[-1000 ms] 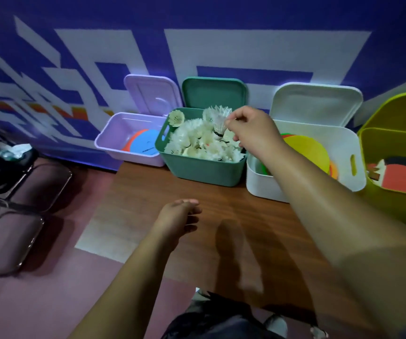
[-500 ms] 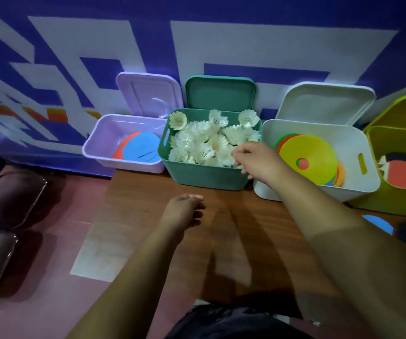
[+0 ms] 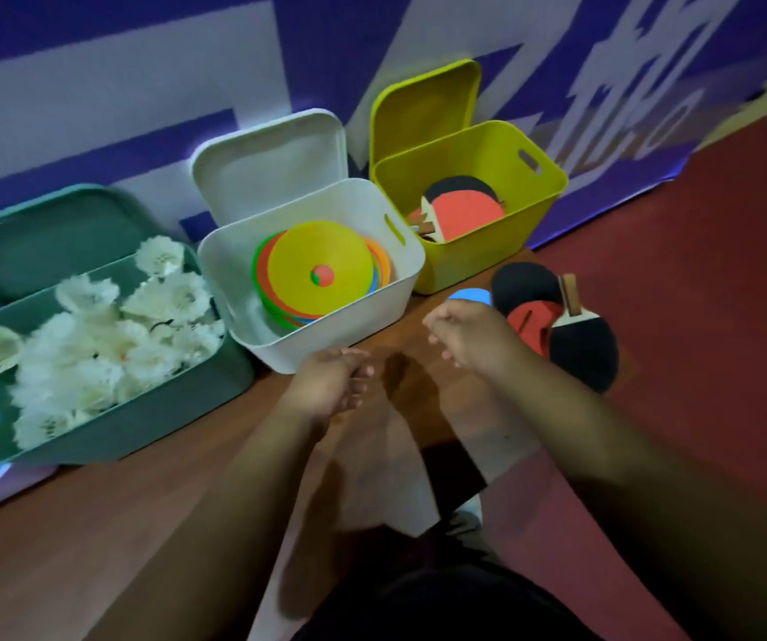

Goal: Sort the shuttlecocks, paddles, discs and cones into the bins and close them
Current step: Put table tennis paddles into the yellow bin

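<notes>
Disc (image 3: 470, 296), blue, one, loose on the counter (image 3: 187, 501): near edge hidden behind the right hand (image 3: 465, 337), whose fingers (image 3: 439, 328) are loosely curled and hold nothing; whether the hand touches the disc cannot be told. Left hand (image 3: 326, 386): just left of the right hand and apart from it, over bare wood, fingers slackly bent, holding nothing, close to the front corner of the white bin (image 3: 326, 349). Loose paddles (image 3: 580, 349): three, overlapping, black and red faces, one wooden handle showing, just right of the right hand where the counter meets the red floor (image 3: 719, 270). White bin: open, holds a stack of cones (image 3: 317, 270), a yellow one on top, with orange, green and blue rims showing beneath. Yellow-green bin (image 3: 465, 266): touching the white bin's far right side, open, holds binned paddles (image 3: 465, 210) with red and black faces. Green bin (image 3: 141, 423): to the left of the white bin, open, heaped with white shuttlecocks (image 3: 109, 344). Lids: all three raised, leaning back against the purple-and-white wall (image 3: 95, 85).
</notes>
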